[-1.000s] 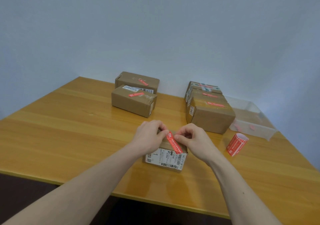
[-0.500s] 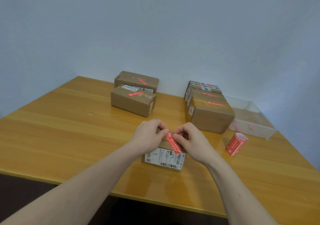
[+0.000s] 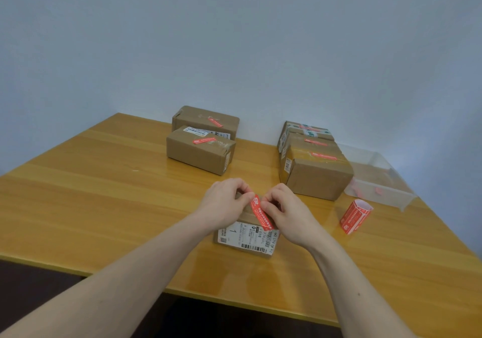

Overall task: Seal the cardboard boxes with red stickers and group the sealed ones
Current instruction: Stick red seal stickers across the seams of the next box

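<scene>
A small cardboard box (image 3: pixel 245 236) with a white barcode label lies in front of me near the table's front edge. A red sticker (image 3: pixel 260 212) runs across its top. My left hand (image 3: pixel 224 202) pinches the sticker's far end with curled fingers, and my right hand (image 3: pixel 284 212) pinches its other side with thumb and fingers. Most of the box top is hidden under my hands. Two stickered boxes (image 3: pixel 199 151) sit at the back centre. Three more stickered boxes (image 3: pixel 315 178) stand grouped at the back right.
A red sticker roll (image 3: pixel 356 216) lies to the right of my hands on the wooden table (image 3: pixel 91 202). A clear plastic tray (image 3: pixel 378 181) with sticker scraps sits at the far right by the wall. The table's front edge runs close below the box.
My hands have drawn slightly closer together over the sticker on the small box. The boxes and the roll have not moved.
</scene>
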